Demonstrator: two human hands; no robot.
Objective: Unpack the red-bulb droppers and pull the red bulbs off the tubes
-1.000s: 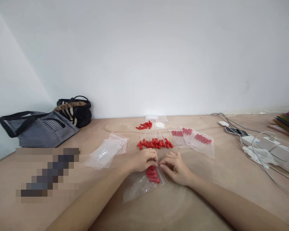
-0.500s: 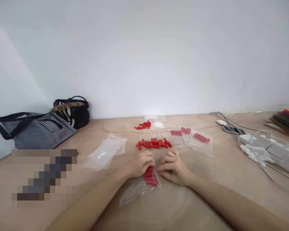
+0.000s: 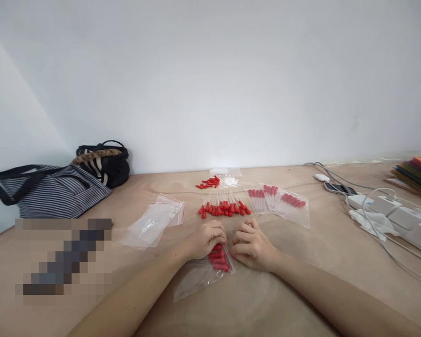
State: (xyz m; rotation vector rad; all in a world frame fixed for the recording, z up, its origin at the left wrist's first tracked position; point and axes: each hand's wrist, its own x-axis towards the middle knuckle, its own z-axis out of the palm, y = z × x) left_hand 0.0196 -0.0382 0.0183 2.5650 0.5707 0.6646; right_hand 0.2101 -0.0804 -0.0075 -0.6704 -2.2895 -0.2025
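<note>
My left hand [image 3: 210, 238] is closed on the upper part of a clear zip bag [image 3: 193, 283]. Several red rubber bulbs [image 3: 218, 260], like those of droppers, show through the plastic beside the zip edge. Close to that edge, my right hand [image 3: 251, 246] has its fingers curled; what they grip, if anything, is hidden. Just beyond both hands lies a fanned row of droppers [image 3: 224, 208] with red bulbs and clear stems. To its right are filled zip bags [image 3: 292, 202] of the same droppers, partly overlapping.
Flat zip bags [image 3: 156, 222] lie to the left. Behind the droppers are loose red bulbs [image 3: 208, 182] and clear tubes [image 3: 229, 181]. A striped bag [image 3: 59, 192] and a black bag [image 3: 117, 166] stand at left. Right are a power strip [image 3: 403, 217], cables and stacked coloured sheets [image 3: 416, 175].
My right hand has shifted slightly, its fingers curling a little more near the bag's edge. My left hand keeps its hold. The view has moved very slightly.
</note>
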